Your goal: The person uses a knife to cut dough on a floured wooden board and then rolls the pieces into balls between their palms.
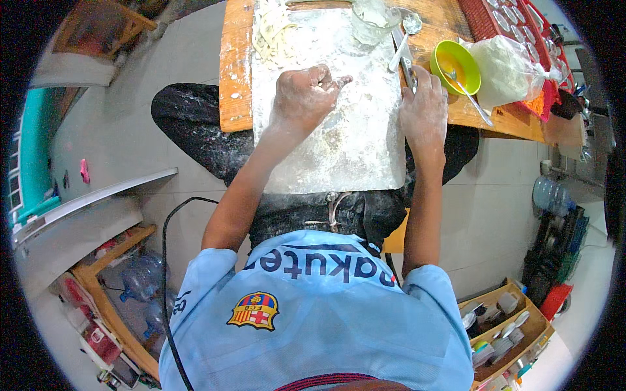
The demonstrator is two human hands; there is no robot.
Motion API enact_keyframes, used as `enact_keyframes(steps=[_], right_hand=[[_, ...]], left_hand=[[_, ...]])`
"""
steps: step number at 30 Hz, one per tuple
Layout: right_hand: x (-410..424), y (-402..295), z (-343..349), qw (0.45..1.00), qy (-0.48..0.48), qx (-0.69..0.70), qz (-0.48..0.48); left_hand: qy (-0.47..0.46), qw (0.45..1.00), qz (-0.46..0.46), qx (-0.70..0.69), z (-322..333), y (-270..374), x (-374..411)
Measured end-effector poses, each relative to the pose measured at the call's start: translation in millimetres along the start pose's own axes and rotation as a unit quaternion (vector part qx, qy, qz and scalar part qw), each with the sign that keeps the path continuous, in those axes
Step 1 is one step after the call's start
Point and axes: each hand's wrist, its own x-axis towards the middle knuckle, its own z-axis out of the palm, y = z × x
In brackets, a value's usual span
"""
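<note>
A flour-dusted board (342, 161) lies before me on a wooden table. My left hand (305, 95), coated in flour, is over the board with its fingers curled in and the thumb pointing right. A small pale bit shows at the curled fingers; I cannot tell whether it is dough or flour. At the board's right edge, my right hand (424, 105) is beside a metal knife (406, 66), fingers bent at its near end; their grip is hidden. Cut dough strips (271, 34) lie on the board's far left. A floury glass container (372, 24) stands at the back.
Right of the knife are a spoon (401, 51), a green bowl (470, 66) with yellow liquid and a fork (472, 97), and a plastic bag of white powder (508, 71). Behind stands a red crate (477, 19). A pink tray (540, 102) holds orange shreds.
</note>
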Motion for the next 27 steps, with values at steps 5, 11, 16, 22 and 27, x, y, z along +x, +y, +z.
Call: enact_keyframes(steps=[5,11,16,22,27], right_hand=[[12.3,-6.2,-14.1,0.999,-0.044,0.005,0.018],[6.5,-14.5,-31.2,0.994,-0.048,0.065,0.075],[-14.3,-12.9,-35.1,0.995,-0.015,0.079,0.055],[-37.9,-19.9,-54.3,0.981,-0.059,0.163,0.093],[-59.1,-20.1,-70.0,0.975,-0.071,0.172,0.124]], left_hand=[[0.016,0.998,0.050,0.016,8.7,-12.1,1.7],[-0.036,0.980,0.165,0.107,5.8,-14.5,0.4],[-0.084,0.980,0.164,0.071,-14.9,-15.9,-9.8],[-0.104,0.977,0.177,0.060,-25.9,-35.8,-0.6],[-0.151,0.983,0.088,0.046,-36.6,-16.1,-3.6]])
